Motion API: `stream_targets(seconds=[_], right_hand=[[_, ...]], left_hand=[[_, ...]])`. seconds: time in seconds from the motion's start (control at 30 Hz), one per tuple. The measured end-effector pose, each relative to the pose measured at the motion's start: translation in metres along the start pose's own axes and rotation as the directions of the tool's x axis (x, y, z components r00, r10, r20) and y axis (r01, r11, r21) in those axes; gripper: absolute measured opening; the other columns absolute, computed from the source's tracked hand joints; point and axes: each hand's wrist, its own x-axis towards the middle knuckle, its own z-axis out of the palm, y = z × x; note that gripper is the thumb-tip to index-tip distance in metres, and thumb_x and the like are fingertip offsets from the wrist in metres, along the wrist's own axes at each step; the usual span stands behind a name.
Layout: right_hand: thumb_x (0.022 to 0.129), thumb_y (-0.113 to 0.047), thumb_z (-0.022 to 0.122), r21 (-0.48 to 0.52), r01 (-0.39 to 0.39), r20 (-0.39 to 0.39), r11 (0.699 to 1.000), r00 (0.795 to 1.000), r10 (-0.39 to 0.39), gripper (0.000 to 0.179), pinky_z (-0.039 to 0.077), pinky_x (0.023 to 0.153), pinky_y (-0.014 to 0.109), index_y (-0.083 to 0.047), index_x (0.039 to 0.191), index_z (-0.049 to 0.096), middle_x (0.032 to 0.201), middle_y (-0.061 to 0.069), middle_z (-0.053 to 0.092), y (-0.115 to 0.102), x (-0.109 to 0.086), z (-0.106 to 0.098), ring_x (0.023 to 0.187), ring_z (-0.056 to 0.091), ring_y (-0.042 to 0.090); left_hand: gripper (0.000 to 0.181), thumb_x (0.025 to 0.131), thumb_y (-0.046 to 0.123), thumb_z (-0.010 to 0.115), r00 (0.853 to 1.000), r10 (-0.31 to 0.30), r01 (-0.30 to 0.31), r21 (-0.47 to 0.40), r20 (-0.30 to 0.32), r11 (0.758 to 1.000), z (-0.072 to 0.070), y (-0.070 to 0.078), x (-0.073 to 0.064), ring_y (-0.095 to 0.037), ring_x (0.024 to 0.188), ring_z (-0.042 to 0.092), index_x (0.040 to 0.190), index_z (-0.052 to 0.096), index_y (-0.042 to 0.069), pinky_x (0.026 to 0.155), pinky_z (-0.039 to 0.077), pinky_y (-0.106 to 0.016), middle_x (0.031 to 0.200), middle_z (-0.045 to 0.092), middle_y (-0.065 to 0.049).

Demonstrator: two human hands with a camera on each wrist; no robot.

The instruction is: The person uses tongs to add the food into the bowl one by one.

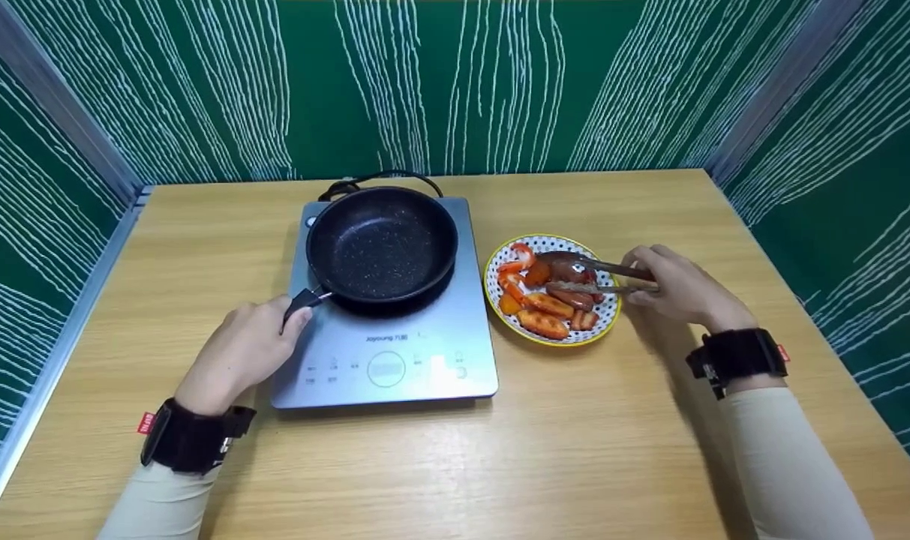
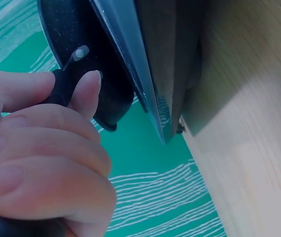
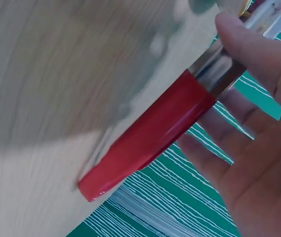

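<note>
My left hand grips the black handle of a frying pan, whose speckled inside is bare. The pan is over a silver induction cooker. With my right hand I hold metal tongs, which have a red grip in the right wrist view. The tongs' arms reach over a dotted plate with a yellow rim, their ends at a glossy brown piece of food. Around it lie sausage-like pieces, orange-and-white shrimp-like pieces and browned, ridged pieces.
Behind the pan, a black cord loops at the cooker's back edge. Everything stands on a wooden table. Green walls with white streaks enclose its back and sides, with grey posts at the corners.
</note>
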Motion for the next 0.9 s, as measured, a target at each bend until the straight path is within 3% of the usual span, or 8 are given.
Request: stream_targets(seconds=[0.13, 0.37, 0.6, 0.9], right_hand=[[0.099, -0.013, 0.077, 0.012, 0.034, -0.007, 0.999, 0.999, -0.034, 0.039, 0.051, 0.087, 0.058, -0.008, 0.129, 0.053, 0.116, 0.019, 0.061, -0.002, -0.009, -0.006, 0.102, 0.059, 0.037], [0.105, -0.029, 0.071, 0.036, 0.069, -0.075, 0.997, 0.995, -0.066, 0.042, 0.043, 0.068, 0.038, -0.009, 0.135, 0.048, 0.096, 0.012, 0.057, -0.016, -0.03, -0.02, 0.083, 0.053, 0.027], [0.104, -0.035, 0.072, -0.132, 0.111, -0.177, 0.985, 0.975, -0.134, 0.045, 0.043, 0.062, 0.035, -0.014, 0.139, 0.052, 0.102, 0.01, 0.062, -0.033, -0.052, -0.028, 0.079, 0.054, 0.022], [0.101, -0.042, 0.074, -0.283, 0.153, -0.117, 0.947, 0.974, -0.192, 0.043, 0.033, 0.05, 0.027, -0.019, 0.134, 0.059, 0.071, -0.006, 0.051, -0.053, -0.076, -0.032, 0.055, 0.043, 0.009]], left_hand=[[0.035, 0.114, 0.037, 0.047, 1.0, 0.0, 0.0, -0.005, 0.004, 1.0, 0.0, 0.001, 0.0, -0.022, 0.063, 0.049, 0.1, 0.059, 0.008, 0.057, 0.037, -0.035, 0.074, 0.044, -0.004], [0.036, 0.115, 0.039, 0.046, 1.0, -0.019, 0.019, -0.013, 0.018, 1.0, -0.001, 0.0, 0.0, -0.022, 0.063, 0.048, 0.102, 0.059, 0.008, 0.058, 0.036, -0.035, 0.074, 0.043, -0.004], [0.037, 0.115, 0.04, 0.046, 1.0, -0.024, 0.025, -0.016, 0.02, 1.0, -0.001, 0.0, 0.0, -0.023, 0.064, 0.049, 0.103, 0.059, 0.008, 0.058, 0.036, -0.035, 0.075, 0.043, -0.004], [0.036, 0.114, 0.037, 0.048, 1.0, 0.022, -0.022, 0.004, -0.018, 1.0, -0.001, -0.002, 0.0, -0.023, 0.063, 0.048, 0.097, 0.058, 0.008, 0.057, 0.034, -0.036, 0.073, 0.042, -0.004]])
